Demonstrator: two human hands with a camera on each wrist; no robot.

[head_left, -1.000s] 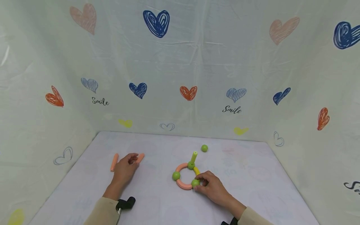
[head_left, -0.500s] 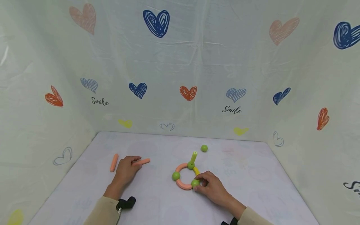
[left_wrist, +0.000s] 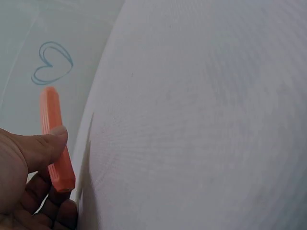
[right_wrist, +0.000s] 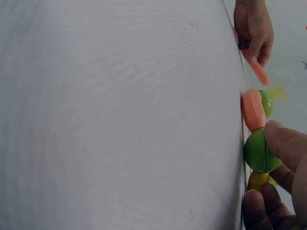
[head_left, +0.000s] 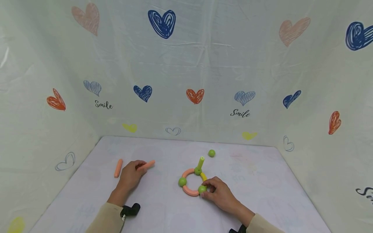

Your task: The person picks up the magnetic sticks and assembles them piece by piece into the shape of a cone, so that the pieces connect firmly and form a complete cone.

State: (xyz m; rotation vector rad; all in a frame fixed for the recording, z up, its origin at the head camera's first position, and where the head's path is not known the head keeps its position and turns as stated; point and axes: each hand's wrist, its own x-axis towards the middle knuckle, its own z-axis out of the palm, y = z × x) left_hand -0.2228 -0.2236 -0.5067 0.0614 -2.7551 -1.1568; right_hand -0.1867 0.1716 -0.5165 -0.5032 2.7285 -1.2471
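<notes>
My left hand [head_left: 130, 176] pinches a salmon-orange toy rod [head_left: 150, 164] between thumb and fingers. In the left wrist view the rod [left_wrist: 55, 143] is raised off the table, with ridges along its side. My right hand [head_left: 221, 195] pinches a green ball [head_left: 201, 189] at the near right of a toy ring. Two curved orange pieces [head_left: 190, 193], one curved yellow piece [head_left: 203, 176] and other green balls [head_left: 182, 182] make up the ring, which lies on the table. From its far ball a light green rod [head_left: 200, 162] stands up. The right fingertips partly hide the yellow piece.
A second orange rod [head_left: 118, 168] lies left of my left hand. One loose green ball [head_left: 211, 153] sits beyond the ring. The white-covered table [head_left: 163, 207] is enclosed at the back and sides by a heart-printed curtain [head_left: 215, 71].
The orange rod in my left hand has swung to the right and then tipped its far end up a little. My right hand and the ring have stayed in place.
</notes>
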